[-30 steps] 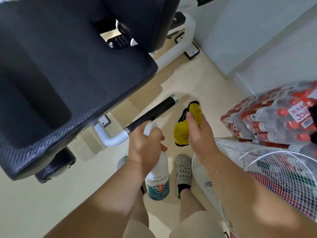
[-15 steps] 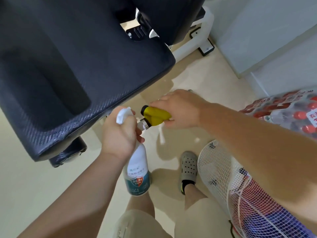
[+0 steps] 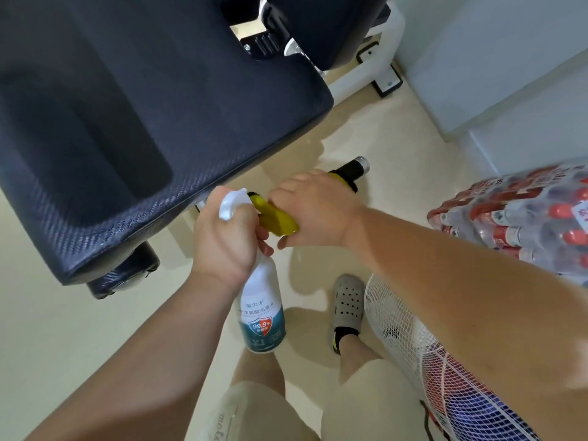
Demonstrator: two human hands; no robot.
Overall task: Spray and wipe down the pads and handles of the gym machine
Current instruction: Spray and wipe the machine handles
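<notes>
- Black seat pad (image 3: 127, 122) fills the upper left.
- Left hand (image 3: 222, 243) grips the neck of the white spray bottle (image 3: 262, 310), which hangs upright with its label facing up.
- Right hand (image 3: 315, 211) is curled round the yellow cloth (image 3: 276, 219), wrapped on the black handle (image 3: 351, 170) beside the pad's edge.
- White fan grille (image 3: 401, 338) and shrink-wrapped bottles (image 3: 525, 214) at far right.

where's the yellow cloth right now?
Head view, centre: the yellow cloth is wrapped round the black handle, gripped by the right hand, just right of the left hand holding the spray bottle.
</notes>
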